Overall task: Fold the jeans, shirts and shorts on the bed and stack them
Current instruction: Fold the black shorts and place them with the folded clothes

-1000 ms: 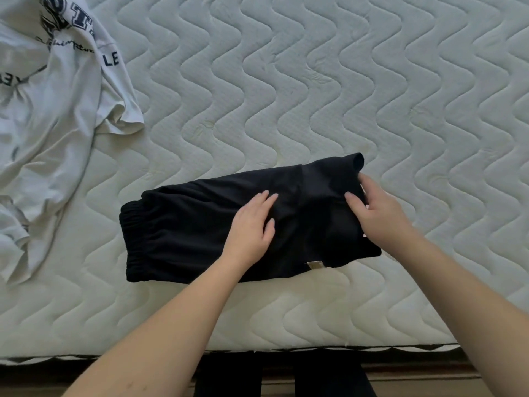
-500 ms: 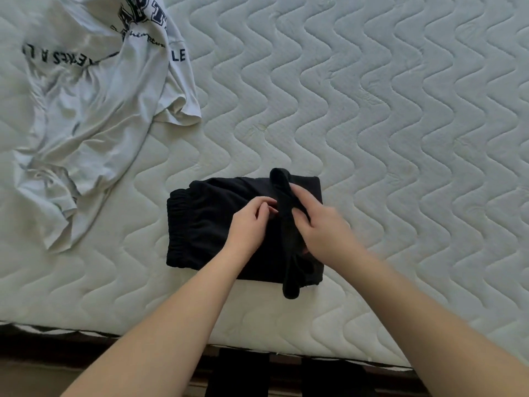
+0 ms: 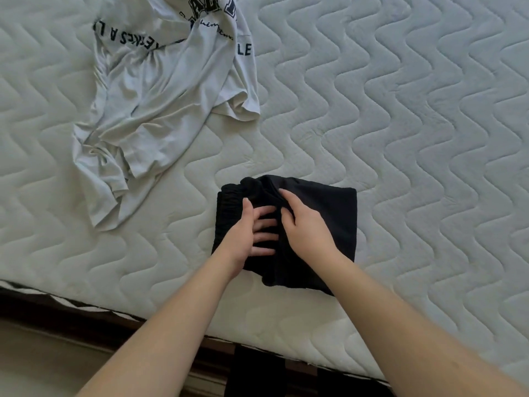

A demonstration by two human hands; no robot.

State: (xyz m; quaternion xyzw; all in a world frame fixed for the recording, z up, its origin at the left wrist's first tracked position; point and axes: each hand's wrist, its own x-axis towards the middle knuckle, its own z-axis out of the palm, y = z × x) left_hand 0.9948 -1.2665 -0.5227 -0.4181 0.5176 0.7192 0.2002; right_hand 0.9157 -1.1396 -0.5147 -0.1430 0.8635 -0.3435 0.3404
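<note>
Black shorts (image 3: 323, 213) lie folded on the mattress (image 3: 400, 138), left hand (image 3: 246, 233) flat, right hand (image 3: 306, 227) pinching cloth.

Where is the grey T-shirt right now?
The grey T-shirt lies crumpled at upper left on the mattress, apart from the black shorts.

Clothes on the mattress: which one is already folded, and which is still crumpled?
The black shorts, under both hands near the mattress edge, are folded into a compact rectangle. The white printed T-shirt, farther away to the left, lies crumpled and unfolded.
</note>
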